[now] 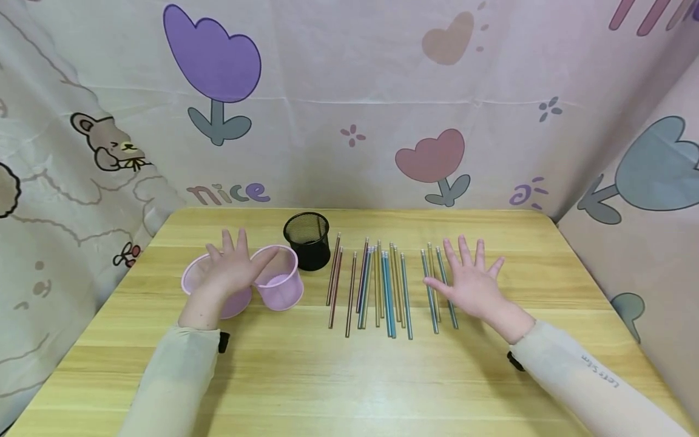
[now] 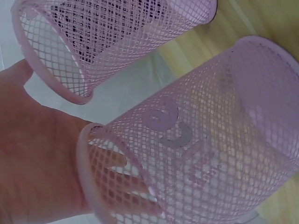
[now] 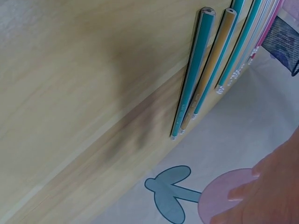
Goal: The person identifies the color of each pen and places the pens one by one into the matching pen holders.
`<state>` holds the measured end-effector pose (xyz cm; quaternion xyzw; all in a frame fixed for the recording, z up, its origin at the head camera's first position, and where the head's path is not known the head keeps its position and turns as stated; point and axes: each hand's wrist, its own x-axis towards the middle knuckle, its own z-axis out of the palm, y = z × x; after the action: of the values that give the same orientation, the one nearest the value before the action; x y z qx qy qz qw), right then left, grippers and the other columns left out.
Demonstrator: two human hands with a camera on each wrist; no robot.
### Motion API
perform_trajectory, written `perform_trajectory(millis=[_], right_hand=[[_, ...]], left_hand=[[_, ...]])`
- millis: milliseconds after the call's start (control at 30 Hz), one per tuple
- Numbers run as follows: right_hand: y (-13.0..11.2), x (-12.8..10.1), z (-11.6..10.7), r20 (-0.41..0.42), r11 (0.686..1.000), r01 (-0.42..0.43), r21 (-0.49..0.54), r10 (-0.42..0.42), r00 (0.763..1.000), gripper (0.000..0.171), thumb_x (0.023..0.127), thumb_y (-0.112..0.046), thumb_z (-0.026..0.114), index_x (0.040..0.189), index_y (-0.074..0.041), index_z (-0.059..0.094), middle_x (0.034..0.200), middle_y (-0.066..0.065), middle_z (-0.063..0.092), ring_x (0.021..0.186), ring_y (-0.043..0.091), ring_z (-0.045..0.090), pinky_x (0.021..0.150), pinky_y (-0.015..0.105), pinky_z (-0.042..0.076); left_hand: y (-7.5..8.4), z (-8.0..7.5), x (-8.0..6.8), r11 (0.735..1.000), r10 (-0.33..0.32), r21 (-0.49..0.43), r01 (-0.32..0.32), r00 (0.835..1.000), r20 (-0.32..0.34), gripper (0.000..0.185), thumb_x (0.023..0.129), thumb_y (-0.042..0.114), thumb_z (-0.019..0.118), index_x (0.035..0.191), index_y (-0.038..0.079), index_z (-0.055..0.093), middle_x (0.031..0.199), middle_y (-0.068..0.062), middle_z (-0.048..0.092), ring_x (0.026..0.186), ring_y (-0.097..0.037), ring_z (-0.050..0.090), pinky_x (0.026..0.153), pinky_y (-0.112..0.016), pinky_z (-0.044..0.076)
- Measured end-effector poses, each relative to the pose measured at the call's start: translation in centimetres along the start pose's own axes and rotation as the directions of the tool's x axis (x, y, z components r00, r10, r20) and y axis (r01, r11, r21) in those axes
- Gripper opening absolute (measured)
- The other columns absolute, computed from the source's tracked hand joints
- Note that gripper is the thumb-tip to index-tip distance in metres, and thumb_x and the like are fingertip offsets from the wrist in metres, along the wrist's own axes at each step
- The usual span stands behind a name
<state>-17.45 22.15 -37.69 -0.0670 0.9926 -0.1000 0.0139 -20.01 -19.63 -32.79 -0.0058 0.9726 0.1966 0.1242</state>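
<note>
The wooden tabletop (image 1: 349, 376) is draped round with tulip-print cloth (image 1: 338, 109). Two pink mesh cups (image 1: 284, 285) are parked left of centre, hovered over by the left hand (image 1: 232, 267), grip released, fingers spread. Striped pencils (image 1: 382, 285) are lined up mid-tabletop, their rightmost ones under the right hand (image 1: 472, 282), also loose, grasping nothing. A black mesh cup (image 1: 307, 240) is set behind.

The table (image 1: 338, 376) is pale wood with a visible grain and a smooth, faintly satiny finish. Both pink cups (image 1: 275, 285) are fine mesh with a smooth rolled rim, matt, and the black cup (image 1: 307, 240) is the same mesh. The pencils (image 1: 377, 285) look glossy, some with a metallic sheen. The printed backdrop (image 1: 349, 109) is soft, matt, creased cloth.
</note>
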Motion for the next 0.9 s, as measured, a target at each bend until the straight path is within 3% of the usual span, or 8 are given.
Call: perform_trajectory(millis=[500,900], right_hand=[[0.3,0.1,0.2,0.009,1.0,-0.023,-0.002,0.023,1.0,0.092,0.088,-0.068,0.036,0.151,-0.009,0.005,0.154,0.027,-0.002,0.133,0.06,-0.011,0.091,0.082,-0.012],[1.7,1.1,1.1,-0.108,0.996,-0.081,-0.046,0.076,0.991,0.073,0.095,-0.05,0.043,0.144,0.002,0.028,0.143,0.035,0.027,0.131,0.061,0.016,0.095,0.083,0.007]], left_hand=[[0.6,0.6,1.3,0.998,0.006,-0.068,-0.008,0.999,-0.037,0.103,0.085,0.077,0.017,0.146,0.001,-0.018,0.145,-0.031,-0.03,0.126,-0.063,-0.023,0.104,-0.072,-0.01],[0.5,1.0,1.8,0.998,0.033,-0.059,-0.035,0.999,-0.037,0.103,0.086,0.075,0.02,0.146,0.0,-0.016,0.145,-0.03,-0.029,0.127,-0.06,-0.025,0.104,-0.072,-0.01]])
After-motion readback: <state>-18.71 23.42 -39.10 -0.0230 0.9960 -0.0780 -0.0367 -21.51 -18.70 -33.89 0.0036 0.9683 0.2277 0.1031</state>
